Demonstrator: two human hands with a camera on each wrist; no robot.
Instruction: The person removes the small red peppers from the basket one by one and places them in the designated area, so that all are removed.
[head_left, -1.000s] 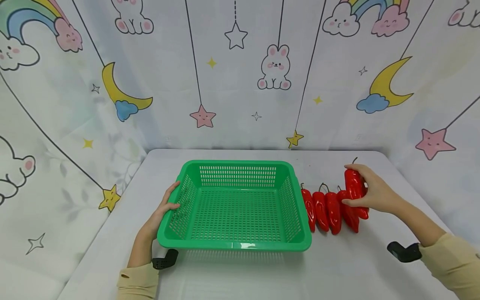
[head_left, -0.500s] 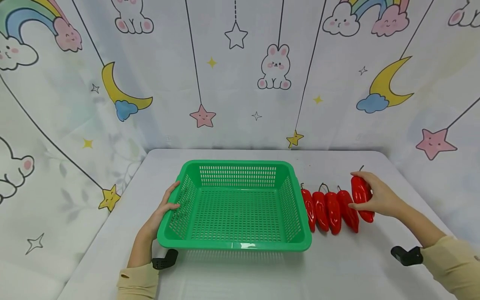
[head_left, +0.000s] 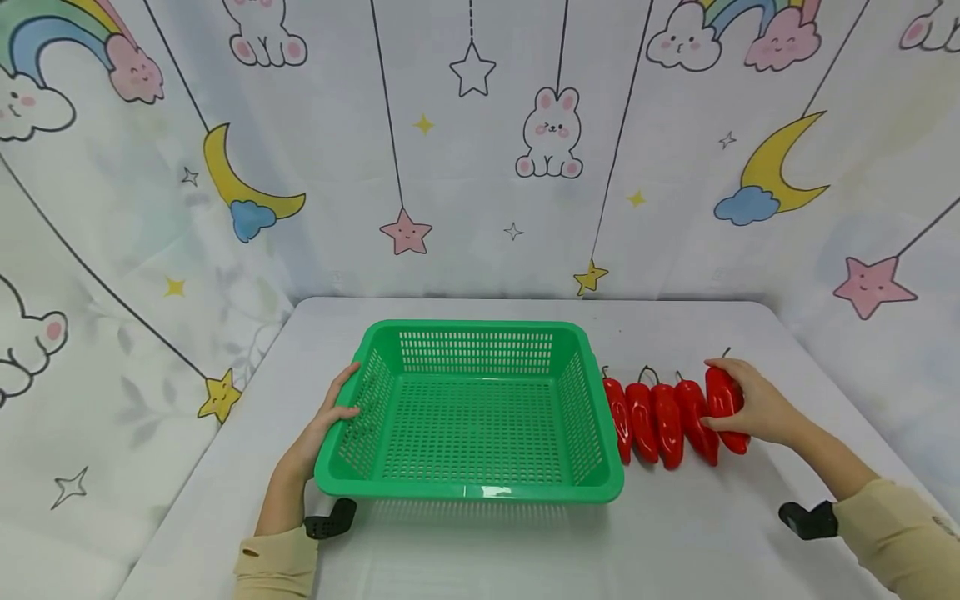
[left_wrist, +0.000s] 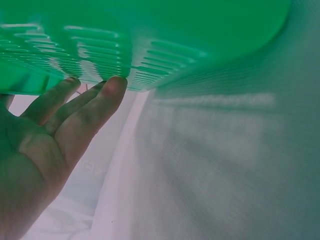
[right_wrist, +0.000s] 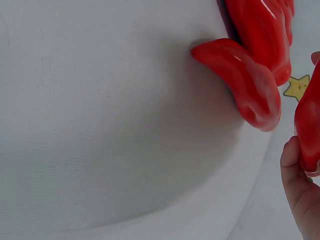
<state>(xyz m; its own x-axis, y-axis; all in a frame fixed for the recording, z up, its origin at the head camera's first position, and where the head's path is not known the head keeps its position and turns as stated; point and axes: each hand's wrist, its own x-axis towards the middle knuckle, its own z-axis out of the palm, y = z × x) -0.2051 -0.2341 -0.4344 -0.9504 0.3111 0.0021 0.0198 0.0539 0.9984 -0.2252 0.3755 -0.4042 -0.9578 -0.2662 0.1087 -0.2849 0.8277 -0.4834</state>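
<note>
A green plastic basket [head_left: 468,493] with slotted sides stands in the middle of the table. My left hand [head_left: 322,425] grips its left rim, thumb and a finger lapping over the edge. In the left wrist view the other fingers [left_wrist: 92,117] reach under the rim against the basket's outer wall. My right hand [head_left: 757,404] holds a red chili pepper [head_left: 722,390] between thumb and fingers, at the right end of a row of similar red peppers [head_left: 666,425]. The right wrist view catches the held pepper [right_wrist: 310,122] at its edge, beside lying peppers [right_wrist: 242,82].
A white-covered table [head_left: 525,554] carries everything. The leftmost pepper [head_left: 617,417] lies right by the basket's right rim. A patterned cloth backdrop [head_left: 480,183] rises behind the table. Black wrist devices sit at the left cuff [head_left: 330,518] and right cuff [head_left: 808,521].
My right hand has moved slightly right and lower toward the table with the pepper, uncovering the neighbouring pepper in the row. The left hand and the basket have stayed put.
</note>
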